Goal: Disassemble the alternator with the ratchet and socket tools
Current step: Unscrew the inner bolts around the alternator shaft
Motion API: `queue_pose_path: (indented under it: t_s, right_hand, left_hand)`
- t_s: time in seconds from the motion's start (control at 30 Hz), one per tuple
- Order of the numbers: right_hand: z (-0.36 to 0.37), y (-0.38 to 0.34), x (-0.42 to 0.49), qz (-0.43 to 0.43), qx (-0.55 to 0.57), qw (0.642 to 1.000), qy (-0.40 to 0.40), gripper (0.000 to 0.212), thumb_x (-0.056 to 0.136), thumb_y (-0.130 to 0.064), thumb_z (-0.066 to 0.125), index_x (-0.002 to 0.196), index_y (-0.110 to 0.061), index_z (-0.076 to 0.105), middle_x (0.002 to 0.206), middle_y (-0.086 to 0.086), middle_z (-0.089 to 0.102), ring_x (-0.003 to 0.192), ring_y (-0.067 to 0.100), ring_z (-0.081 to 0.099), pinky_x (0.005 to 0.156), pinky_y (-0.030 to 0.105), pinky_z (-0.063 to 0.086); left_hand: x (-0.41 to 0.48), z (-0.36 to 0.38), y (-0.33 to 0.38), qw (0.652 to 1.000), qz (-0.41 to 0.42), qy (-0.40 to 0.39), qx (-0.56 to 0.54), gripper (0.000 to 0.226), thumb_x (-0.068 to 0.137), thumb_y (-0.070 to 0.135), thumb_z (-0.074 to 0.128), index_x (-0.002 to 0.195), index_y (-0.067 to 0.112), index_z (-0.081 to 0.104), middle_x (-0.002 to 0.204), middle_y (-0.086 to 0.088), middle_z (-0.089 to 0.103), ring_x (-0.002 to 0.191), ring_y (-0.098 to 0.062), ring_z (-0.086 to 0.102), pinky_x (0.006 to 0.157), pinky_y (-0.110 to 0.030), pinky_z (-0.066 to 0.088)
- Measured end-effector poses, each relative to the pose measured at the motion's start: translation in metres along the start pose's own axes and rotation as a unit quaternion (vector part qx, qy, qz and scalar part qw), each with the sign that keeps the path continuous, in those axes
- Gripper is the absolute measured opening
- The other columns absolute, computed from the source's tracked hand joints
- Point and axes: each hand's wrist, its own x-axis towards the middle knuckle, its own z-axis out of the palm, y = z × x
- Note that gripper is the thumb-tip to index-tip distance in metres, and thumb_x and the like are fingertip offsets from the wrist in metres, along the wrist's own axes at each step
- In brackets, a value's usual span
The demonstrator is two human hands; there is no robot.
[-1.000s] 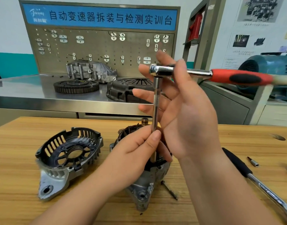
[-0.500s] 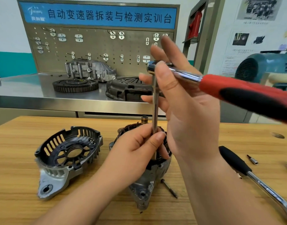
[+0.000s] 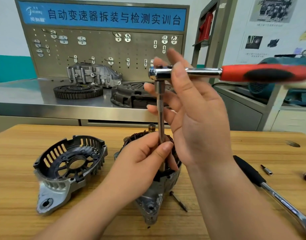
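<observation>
Head view: the left hand (image 3: 145, 161) pinches the lower end of the extension bar (image 3: 160, 110), directly above the alternator (image 3: 154, 196), which stands on the surface (image 3: 18, 170) beneath both hands. The right hand (image 3: 197, 115) clasps the ratchet (image 3: 183, 72) at its head, thumb over the shaft. The alternator appears to be heavy, rigid cast metal with fragile exposed windings, so hold it by the casing, never the coils.

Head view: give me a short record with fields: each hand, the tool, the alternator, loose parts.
left hand: pinches lower part of extension bar
right hand: holds red-handled ratchet at its head, thumb over it
bar position: upright, reaching down into alternator
end cover: off, on table left of alternator
loose: long bolt, black-handled ratchet, small bit
</observation>
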Motion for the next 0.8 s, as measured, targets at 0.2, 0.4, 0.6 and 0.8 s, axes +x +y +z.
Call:
queue_pose_path:
  t_s: [0.2,0.4,0.6,0.8]
  right_hand:
    - [0.0018,-0.0011,0.0005,0.013,0.031,0.999,-0.025,0.028,0.089,-0.033,0.054,0.115,-0.026,0.064,0.119,-0.003,0.069,0.084,0.018,0.07,0.064,0.025,0.056]
    - [-0.0014,-0.0006,0.0031,0.089,0.081,0.993,-0.009,0.035,0.093,-0.043,0.043,0.104,-0.016,0.063,0.097,0.002,0.075,0.072,0.017,0.07,0.055,0.023,0.055]
    - [0.0028,0.0,0.0001,-0.024,0.0,0.999,-0.022,0.027,0.088,-0.019,0.056,0.111,-0.03,0.065,0.119,-0.006,0.068,0.092,0.015,0.066,0.065,0.023,0.053]
    - [0.0014,-0.0004,0.001,0.035,0.057,0.997,-0.025,0.03,0.091,-0.036,0.05,0.116,-0.024,0.061,0.118,0.0,0.07,0.083,0.019,0.07,0.063,0.024,0.055]
  left_hand:
    - [-0.0005,-0.0008,0.0019,0.999,-0.007,-0.012,-0.029,0.031,0.088,0.046,0.047,0.096,0.023,0.066,0.085,0.002,0.073,0.084,-0.028,0.065,0.081,-0.047,0.05]
    - [0.0005,-0.0026,0.0034,0.999,-0.001,-0.031,-0.022,0.034,0.089,0.046,0.044,0.088,0.02,0.066,0.078,0.002,0.072,0.079,-0.028,0.064,0.08,-0.051,0.05]
    - [0.0013,-0.0002,-0.0007,1.0,-0.007,0.005,-0.011,0.027,0.087,0.037,0.046,0.09,0.021,0.067,0.084,0.004,0.073,0.082,-0.023,0.065,0.077,-0.035,0.05]
    - [-0.0002,-0.0027,-0.0006,0.998,0.001,-0.03,-0.047,0.036,0.089,0.048,0.042,0.096,0.021,0.065,0.091,0.002,0.072,0.09,-0.028,0.063,0.086,-0.049,0.049]
